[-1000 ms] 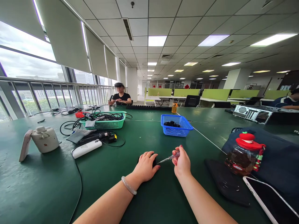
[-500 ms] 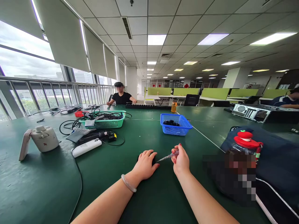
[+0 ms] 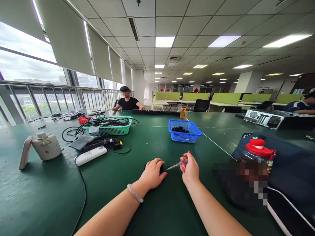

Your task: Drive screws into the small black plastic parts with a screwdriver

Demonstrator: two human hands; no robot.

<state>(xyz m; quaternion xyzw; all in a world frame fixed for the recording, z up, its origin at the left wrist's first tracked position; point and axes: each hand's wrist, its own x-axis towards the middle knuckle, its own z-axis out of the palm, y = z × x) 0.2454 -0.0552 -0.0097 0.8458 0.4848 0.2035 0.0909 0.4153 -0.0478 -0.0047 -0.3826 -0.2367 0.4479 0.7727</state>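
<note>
My left hand (image 3: 154, 173) is wrapped over a small black object (image 3: 161, 169) on the green table (image 3: 118, 196); most of that object is hidden under the palm and fingers, so its kind does not show. In my right hand (image 3: 190, 168) is a screwdriver (image 3: 176, 165) with a clear purplish handle and a thin metal shaft. Its tip points left and meets the edge of the black object beside my left thumb. Beyond both hands stands a blue plastic basket (image 3: 185, 137) holding small black parts (image 3: 180, 129).
At left are a green basket (image 3: 110, 130) of black cables, a white power strip (image 3: 91, 156) and a cream bottle (image 3: 47, 146). A red-lidded jar (image 3: 257, 157) stands on the right before a metal computer case (image 3: 265, 118). A person (image 3: 128, 102) sits across the table.
Almost nothing differs. Both hands, the black object and the screwdriver keep their places, apart from a very slight shift of the whole view.
</note>
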